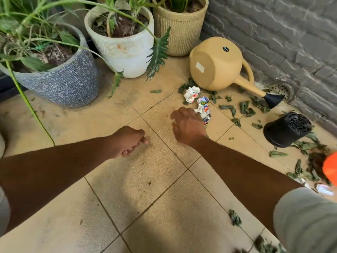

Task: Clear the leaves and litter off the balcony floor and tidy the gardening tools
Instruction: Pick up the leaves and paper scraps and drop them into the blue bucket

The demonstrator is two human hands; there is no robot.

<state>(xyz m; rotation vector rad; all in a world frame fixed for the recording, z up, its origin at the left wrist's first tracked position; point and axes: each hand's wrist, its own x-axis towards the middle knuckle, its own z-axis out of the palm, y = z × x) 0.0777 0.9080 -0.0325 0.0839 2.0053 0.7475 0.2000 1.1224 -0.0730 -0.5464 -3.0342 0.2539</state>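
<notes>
Leaves (245,107) lie scattered over the tan floor tiles (149,198) from 1 o'clock round to 4 o'clock, thickest beside the grey brick wall (284,33). Two crumpled paper wrappers sit among them at 1 o'clock — one (191,94) near the watering can, the other (203,110) just beyond the right hand. The tan watering can (217,63) lies tipped on its side at 1 o'clock, its black rose (273,100) pointing toward a floor drain (280,89). A black plastic pot (286,129) lies overturned at 3 o'clock, with more leaves just below it.

Right hand (188,125) is stretched forward, palm down, fingers spread and relaxed, holding nothing; its fingertips are at the edge of the nearer wrapper, contact uncertain. Left hand (128,141) hovers over the tiles near centre, fingers loosely curled, nothing in it.

Three planted pots stand across 10 to 12 o'clock — speckled grey (60,83), white ribbed (125,50), and woven beige (180,31).
</notes>
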